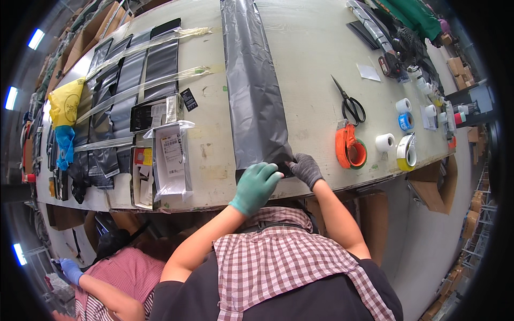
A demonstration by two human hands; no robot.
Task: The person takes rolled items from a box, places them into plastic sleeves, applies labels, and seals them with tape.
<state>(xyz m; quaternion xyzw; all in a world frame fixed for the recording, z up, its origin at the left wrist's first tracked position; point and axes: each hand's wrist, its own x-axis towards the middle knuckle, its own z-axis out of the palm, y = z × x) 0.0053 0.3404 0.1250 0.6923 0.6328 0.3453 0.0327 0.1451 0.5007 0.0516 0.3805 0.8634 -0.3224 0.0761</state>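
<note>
Checked brown-and-white apron cloth (289, 270) covers your chest, closest to the camera. Beyond it, a long, dark grey, glossy plastic bag (252, 101) lies on the pale worktable (316, 53), running straight away from you; its far end leaves the view at the top. Both your hands are at its near end, by the table's front edge. Your right hand in a dark grey glove (307, 170) seems to have its thumb and fingers pinched together on the near right corner. Your left hand in a green glove (254, 187) lies against the same end, but whether its fingers are clamped on it cannot be told.

As far as can be judged, the bag's length is laid out and the near end is the part left unfinished; whether that end is closed is hidden. To your right, the orange tape dispenser (343, 145), the black-handled scissors (346, 98) and a white tape roll (382, 144) lie untouched. To your left, flat dark plastic packages (162, 59) lie side by side under clear plastic strips (176, 35).
</note>
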